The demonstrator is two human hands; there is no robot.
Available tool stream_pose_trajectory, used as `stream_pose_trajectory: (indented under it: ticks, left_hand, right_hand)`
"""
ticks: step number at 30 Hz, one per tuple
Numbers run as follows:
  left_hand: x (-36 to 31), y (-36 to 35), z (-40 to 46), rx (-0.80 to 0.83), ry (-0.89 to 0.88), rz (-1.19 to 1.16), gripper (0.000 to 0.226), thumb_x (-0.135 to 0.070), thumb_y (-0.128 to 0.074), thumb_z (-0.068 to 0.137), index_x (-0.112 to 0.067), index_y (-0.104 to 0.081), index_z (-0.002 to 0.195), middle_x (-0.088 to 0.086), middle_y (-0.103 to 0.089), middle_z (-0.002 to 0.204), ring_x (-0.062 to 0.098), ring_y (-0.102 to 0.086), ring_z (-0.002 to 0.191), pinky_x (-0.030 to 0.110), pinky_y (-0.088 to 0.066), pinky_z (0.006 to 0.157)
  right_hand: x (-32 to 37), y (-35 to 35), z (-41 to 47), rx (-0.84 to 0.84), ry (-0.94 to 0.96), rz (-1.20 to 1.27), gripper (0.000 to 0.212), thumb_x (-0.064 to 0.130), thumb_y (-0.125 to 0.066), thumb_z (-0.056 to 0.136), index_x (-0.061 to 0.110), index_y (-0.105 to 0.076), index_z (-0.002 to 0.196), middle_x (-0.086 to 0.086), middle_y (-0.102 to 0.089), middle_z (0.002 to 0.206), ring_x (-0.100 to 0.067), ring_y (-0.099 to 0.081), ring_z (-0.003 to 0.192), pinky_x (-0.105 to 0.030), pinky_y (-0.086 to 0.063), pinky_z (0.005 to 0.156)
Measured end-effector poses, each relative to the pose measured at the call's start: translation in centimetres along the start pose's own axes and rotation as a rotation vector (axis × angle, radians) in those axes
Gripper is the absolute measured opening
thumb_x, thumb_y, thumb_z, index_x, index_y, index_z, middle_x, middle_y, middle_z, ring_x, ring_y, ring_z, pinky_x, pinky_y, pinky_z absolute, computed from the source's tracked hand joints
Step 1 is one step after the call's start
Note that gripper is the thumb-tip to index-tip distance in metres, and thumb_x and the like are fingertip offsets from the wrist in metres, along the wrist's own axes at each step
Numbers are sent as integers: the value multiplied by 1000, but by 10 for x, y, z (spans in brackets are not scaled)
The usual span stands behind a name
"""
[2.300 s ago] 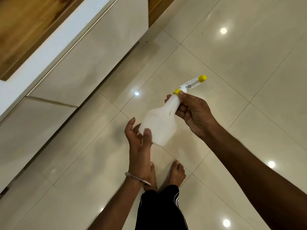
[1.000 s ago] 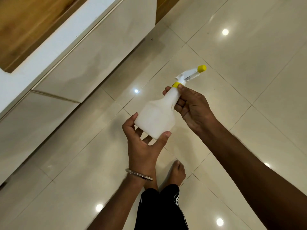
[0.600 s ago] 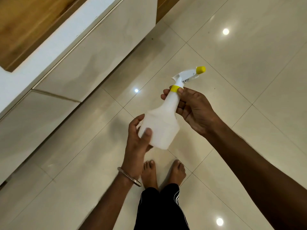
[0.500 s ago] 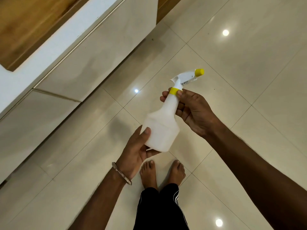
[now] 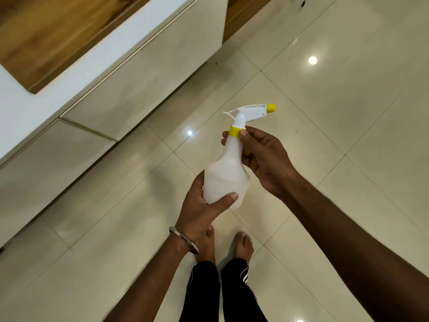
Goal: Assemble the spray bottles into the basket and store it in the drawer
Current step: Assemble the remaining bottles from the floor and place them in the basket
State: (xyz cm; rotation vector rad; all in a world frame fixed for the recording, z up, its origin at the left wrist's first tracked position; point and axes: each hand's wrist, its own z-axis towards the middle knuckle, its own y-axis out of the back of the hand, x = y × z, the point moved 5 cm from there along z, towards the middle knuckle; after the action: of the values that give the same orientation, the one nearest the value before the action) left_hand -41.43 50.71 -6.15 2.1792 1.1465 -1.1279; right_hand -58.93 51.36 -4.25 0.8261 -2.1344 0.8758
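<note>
A: What's in frame?

B: One translucent white plastic spray bottle (image 5: 226, 180) with a white trigger head (image 5: 251, 112), a yellow nozzle tip (image 5: 271, 108) and a yellow collar ring (image 5: 234, 131) at the neck. Held in the air over the glossy cream tiled floor (image 5: 336, 94), roughly upright, leaning a little, nozzle pointing right.

A: Left hand?

B: Left hand (image 5: 204, 205) wraps the bottle's lower body from the left and underneath, thumb pressed across the front near the base, fingers curled behind. Silver metal bangle (image 5: 184, 240) on that wrist.

A: Right hand?

B: Right hand (image 5: 262, 156) is clamped on the neck. Thumb tip sits against the yellow collar ring, fingertips show on the far side of the neck, the other fingers curl along the neck below.

A: So both hands gripping the same bottle?

B: Yes, one low, one high.

A: Surroundings?

B: Glossy white cabinet (image 5: 139, 73) runs along the upper left, closed fronts with a seam between two panels. Brown wood-grain countertop (image 5: 53, 29) above it. Bare feet (image 5: 242, 245) and black trousers with white stripes (image 5: 222, 291) at the bottom, directly below the bottle. Round light reflections on the tiles.

A: Basket or drawer?

B: Can't tell which cabinet front is a drawer.
</note>
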Motion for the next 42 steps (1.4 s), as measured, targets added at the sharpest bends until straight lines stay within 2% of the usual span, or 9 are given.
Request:
stream_pose_trajectory:
  ticks: [6, 9, 12, 19, 21, 25, 29, 37, 42]
  left_hand:
    - [6, 2, -22, -141, -98, 141, 92, -37, -91, 52, -36, -34, 123, -27, -45, 118, -7, -53, 105, 1, -47, 71]
    - [15, 3, -42, -223, -123, 212, 96, -40, -91, 49, -36, -29, 122, -20, -46, 117, 4, -56, 101, 3, -49, 70]
    - [30, 0, -66, -230, -129, 211, 98, -39, -92, 51, -38, -25, 123, -21, -43, 118, 4, -54, 101, 5, -50, 71]
    - [68, -9, -142, -103, -131, 114, 94, -57, -80, 51, -42, -32, 130, -24, -44, 129, 0, -48, 120, 25, -50, 93]
    - [74, -7, -161, -67, -107, 84, 88, -52, -82, 53, -50, -31, 125, -30, -44, 126, -4, -46, 122, 22, -50, 92]
    - [87, 10, -201, -55, -102, 48, 92, -32, -86, 60, -33, -32, 136, -10, -47, 138, 8, -46, 129, 39, -51, 99]
    - [88, 39, -239, -101, -111, 72, 97, -35, -85, 57, -35, -32, 138, -10, -47, 133, 7, -46, 127, 37, -58, 88]
    - [96, 107, -318, -208, -147, 129, 94, -41, -86, 53, -40, -37, 134, -18, -50, 128, 8, -53, 119, 40, -58, 87]
    - [105, 158, -369, -355, -208, 94, 92, -32, -88, 56, -38, -37, 132, -16, -50, 127, 9, -53, 117, 33, -60, 81]
  right_hand:
    - [-7, -13, -36, -32, 61, -149, 26, 19, -64, 94, 14, -68, 120, -9, -72, 119, -28, -65, 115, -40, -55, 97]
    - [-15, -25, -62, -41, 116, -230, 24, 19, -70, 91, 20, -71, 115, -1, -75, 111, -16, -69, 107, -28, -56, 87]
    - [-24, -30, -88, -23, 145, -332, 23, 22, -71, 90, 26, -71, 112, 2, -76, 108, -14, -69, 107, -31, -55, 90]
    - [-39, -31, -168, 163, 151, -503, 22, 24, -68, 93, 20, -70, 114, -6, -74, 112, -22, -66, 110, -43, -52, 100]
    - [-43, -31, -187, 225, 143, -523, 22, 21, -66, 94, 19, -69, 116, -7, -73, 115, -21, -66, 111, -39, -52, 100]
    - [-53, -50, -225, 398, 115, -526, 30, 14, -62, 96, 18, -64, 126, -5, -71, 122, -14, -65, 114, -24, -53, 90]
    - [-66, -83, -255, 574, 74, -570, 34, 7, -53, 100, 12, -57, 133, 1, -67, 130, -8, -61, 118, -17, -49, 89]
    - [-102, -157, -314, 751, 55, -617, 40, 11, -54, 100, 18, -52, 140, 1, -61, 138, -15, -55, 129, -28, -49, 100]
    - [-138, -190, -343, 620, 84, -837, 65, 42, -79, 80, 42, -50, 138, 20, -52, 143, -9, -44, 137, -48, -41, 111]
